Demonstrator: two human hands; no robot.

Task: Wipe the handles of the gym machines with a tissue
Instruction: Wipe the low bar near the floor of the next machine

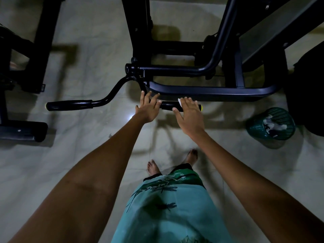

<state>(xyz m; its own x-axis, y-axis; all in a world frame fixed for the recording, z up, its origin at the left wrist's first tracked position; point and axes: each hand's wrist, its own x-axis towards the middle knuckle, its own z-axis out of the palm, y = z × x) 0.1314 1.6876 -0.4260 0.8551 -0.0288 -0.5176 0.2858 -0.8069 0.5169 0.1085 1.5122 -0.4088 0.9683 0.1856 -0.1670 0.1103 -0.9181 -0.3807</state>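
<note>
A black handle grip (167, 106) with a yellow end cap (201, 107) sticks out from the dark gym machine frame (210, 89) at mid-frame. My right hand (188, 113) lies over this grip with straight fingers and presses a white tissue (180, 100) onto it; only a corner of the tissue shows past the fingers. My left hand (148, 106) rests with spread, straight fingers on the bar just left of the grip. A second black grip (69, 105) on a curved bar extends to the left, untouched.
A green mesh bin (270, 127) holding crumpled tissues stands on the pale tiled floor at the right. Another black machine base (22, 131) sits at the left. My bare feet (154, 166) are below the handle, a step back from the frame.
</note>
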